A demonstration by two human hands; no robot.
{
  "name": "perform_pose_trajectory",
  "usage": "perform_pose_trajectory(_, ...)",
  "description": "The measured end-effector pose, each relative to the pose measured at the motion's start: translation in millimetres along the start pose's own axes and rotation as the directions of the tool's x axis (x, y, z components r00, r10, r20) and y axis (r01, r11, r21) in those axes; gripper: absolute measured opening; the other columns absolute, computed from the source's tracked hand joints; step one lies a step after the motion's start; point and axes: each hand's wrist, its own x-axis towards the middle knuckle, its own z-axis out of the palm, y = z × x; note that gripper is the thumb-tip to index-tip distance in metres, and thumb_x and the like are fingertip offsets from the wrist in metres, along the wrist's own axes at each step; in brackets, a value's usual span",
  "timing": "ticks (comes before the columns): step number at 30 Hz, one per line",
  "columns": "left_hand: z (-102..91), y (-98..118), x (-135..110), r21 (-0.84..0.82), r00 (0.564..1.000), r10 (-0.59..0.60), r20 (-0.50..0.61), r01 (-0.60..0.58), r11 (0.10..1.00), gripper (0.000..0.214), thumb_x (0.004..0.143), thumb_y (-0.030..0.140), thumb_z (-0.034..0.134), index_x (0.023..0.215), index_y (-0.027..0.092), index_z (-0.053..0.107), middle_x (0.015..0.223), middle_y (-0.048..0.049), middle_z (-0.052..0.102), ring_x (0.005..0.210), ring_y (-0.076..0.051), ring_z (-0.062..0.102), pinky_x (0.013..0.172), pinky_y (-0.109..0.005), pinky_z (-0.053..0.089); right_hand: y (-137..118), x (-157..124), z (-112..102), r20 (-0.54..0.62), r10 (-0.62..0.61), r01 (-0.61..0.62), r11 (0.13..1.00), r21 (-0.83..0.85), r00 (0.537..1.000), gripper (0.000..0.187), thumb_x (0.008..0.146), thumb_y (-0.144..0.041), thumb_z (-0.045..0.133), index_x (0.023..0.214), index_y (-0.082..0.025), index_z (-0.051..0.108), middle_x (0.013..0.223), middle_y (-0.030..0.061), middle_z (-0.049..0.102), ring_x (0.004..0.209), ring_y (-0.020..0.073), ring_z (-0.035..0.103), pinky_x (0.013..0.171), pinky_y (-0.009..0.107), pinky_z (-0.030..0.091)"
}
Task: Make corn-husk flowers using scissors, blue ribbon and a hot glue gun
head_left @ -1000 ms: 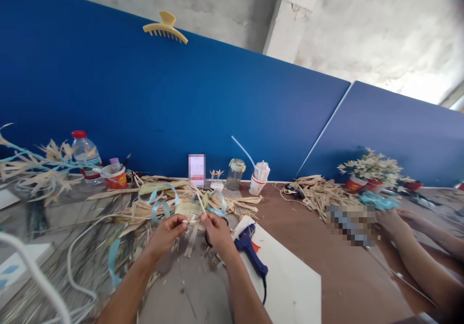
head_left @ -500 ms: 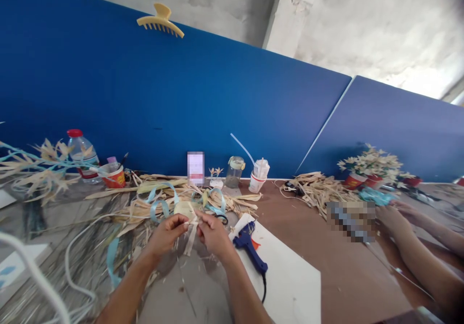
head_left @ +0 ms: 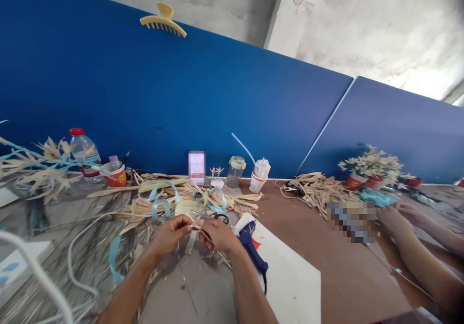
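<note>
My left hand (head_left: 175,232) pinches a small pale strip of dried husk (head_left: 195,227) between thumb and fingers. Against it, my right hand (head_left: 218,236) is closed on the same piece, and the fingertips of both hands nearly meet. Thin ends of the piece stick out past my fingers; its exact shape is partly hidden. Just behind my hands are scissors (head_left: 222,218) with dark handles. A blue glue gun (head_left: 253,251) lies beside my right forearm on a white board (head_left: 293,285). Below my hands, a thin wire (head_left: 187,288) rests on the table.
Dried husks (head_left: 232,200) and light-blue ribbon (head_left: 159,210) are heaped behind my hands. A phone (head_left: 196,168), a jar (head_left: 236,172) and a cup with a straw (head_left: 257,181) line the blue partition (head_left: 217,97). At right, another person's hands (head_left: 395,218) work near a husk pile (head_left: 319,191).
The husk piece has turned: its end now points down to the right. My right hand has rolled over and its fingers have curled further. Scissors behind show more.
</note>
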Motion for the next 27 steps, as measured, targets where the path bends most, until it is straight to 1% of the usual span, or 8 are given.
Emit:
perform_pose_trajectory(3, 0.5, 1, -1, -0.016, 1.000, -0.014, 0.014, 0.014, 1.000, 0.021, 0.067, 0.041, 0.064, 0.067, 0.019, 0.064, 0.065, 0.0003, 0.060, 0.066, -0.018, 0.053, 0.065, -0.027, 0.041, 1, 2, 1, -0.015, 0.005, -0.004, 0.999, 0.051, 1.000, 0.043, 0.089, -0.033, 0.036, 0.052, -0.020, 0.053, 0.041, -0.0038, 0.047, 0.033, 0.0087, 0.034, 0.040, 0.021, 0.025)
perform_pose_trajectory(5, 0.9, 1, -1, -0.035, 1.000, -0.025, 0.014, 0.025, 0.999, 0.020, 0.066, 0.039, 0.065, 0.067, 0.019, 0.064, 0.065, 0.0003, 0.061, 0.066, -0.018, 0.053, 0.066, -0.028, 0.041, 4, 6, 4, -0.070, 0.012, -0.007, 0.997, 0.071, 0.997, 0.030, 0.088, -0.029, 0.037, 0.069, -0.020, 0.059, 0.045, -0.0044, 0.052, 0.033, 0.0095, 0.035, 0.040, 0.021, 0.027)
perform_pose_trajectory(9, 0.6, -4, 0, -0.055, 1.000, -0.026, 0.014, 0.027, 0.998, 0.021, 0.067, 0.039, 0.065, 0.069, 0.018, 0.065, 0.065, -0.0001, 0.062, 0.065, -0.017, 0.052, 0.064, -0.027, 0.041, 10, 11, 8, -0.196, -0.079, 0.065, 0.995, -0.079, 0.977, 0.018, 0.085, -0.022, 0.041, 0.091, -0.020, 0.058, 0.048, -0.0070, 0.051, 0.037, 0.0113, 0.040, 0.046, 0.022, 0.032)
perform_pose_trajectory(12, -0.5, -7, 1, -0.075, 1.000, -0.022, 0.005, 0.022, 0.997, 0.024, 0.069, 0.040, 0.065, 0.073, 0.017, 0.067, 0.066, -0.0005, 0.061, 0.064, -0.016, 0.051, 0.063, -0.027, 0.039, 9, 10, 7, -0.192, -0.237, 0.187, 0.951, -0.247, 0.952, 0.014, 0.085, -0.023, 0.047, 0.087, -0.020, 0.060, 0.054, -0.0051, 0.053, 0.049, 0.0121, 0.047, 0.053, 0.022, 0.035)
perform_pose_trajectory(14, -0.9, -8, 1, -0.092, 1.000, -0.023, 0.002, 0.023, 0.995, 0.025, 0.069, 0.041, 0.066, 0.073, 0.017, 0.067, 0.065, -0.0004, 0.061, 0.063, -0.016, 0.050, 0.062, -0.027, 0.037, 8, 8, 6, -0.161, -0.283, 0.218, 0.918, -0.333, 0.946, 0.014, 0.086, -0.026, 0.049, 0.080, -0.020, 0.060, 0.057, -0.0039, 0.053, 0.055, 0.0125, 0.048, 0.054, 0.022, 0.033)
perform_pose_trajectory(19, 0.8, 0, 1, -0.124, 1.000, -0.026, 0.017, 0.028, 0.992, 0.026, 0.066, 0.044, 0.068, 0.070, 0.018, 0.065, 0.065, -0.0006, 0.061, 0.064, -0.016, 0.051, 0.064, -0.028, 0.038, 9, 6, 6, -0.072, -0.304, 0.240, 0.859, -0.452, 0.950, 0.036, 0.092, -0.026, 0.040, 0.059, -0.019, 0.055, 0.056, 0.0011, 0.053, 0.056, 0.0146, 0.047, 0.054, 0.025, 0.032)
perform_pose_trajectory(22, 1.7, 5, 0, -0.104, 0.999, -0.038, 0.017, 0.039, 0.994, 0.027, 0.065, 0.046, 0.068, 0.067, 0.019, 0.063, 0.063, -0.0001, 0.060, 0.063, -0.017, 0.051, 0.063, -0.028, 0.038, 12, 7, 6, -0.089, -0.341, 0.268, 0.853, -0.448, 0.936, 0.039, 0.092, -0.024, 0.038, 0.058, -0.019, 0.056, 0.057, 0.0025, 0.055, 0.057, 0.0155, 0.048, 0.053, 0.026, 0.032)
perform_pose_trajectory(27, 0.9, 0, 0, -0.080, 1.000, -0.023, 0.018, 0.024, 0.996, 0.027, 0.066, 0.044, 0.068, 0.070, 0.018, 0.066, 0.065, -0.0010, 0.061, 0.065, -0.017, 0.051, 0.064, -0.028, 0.038, 13, 12, 9, -0.144, -0.285, 0.201, 0.883, -0.425, 0.948, 0.031, 0.086, -0.017, 0.045, 0.057, -0.019, 0.055, 0.054, -0.0015, 0.051, 0.056, 0.0133, 0.045, 0.054, 0.023, 0.030)
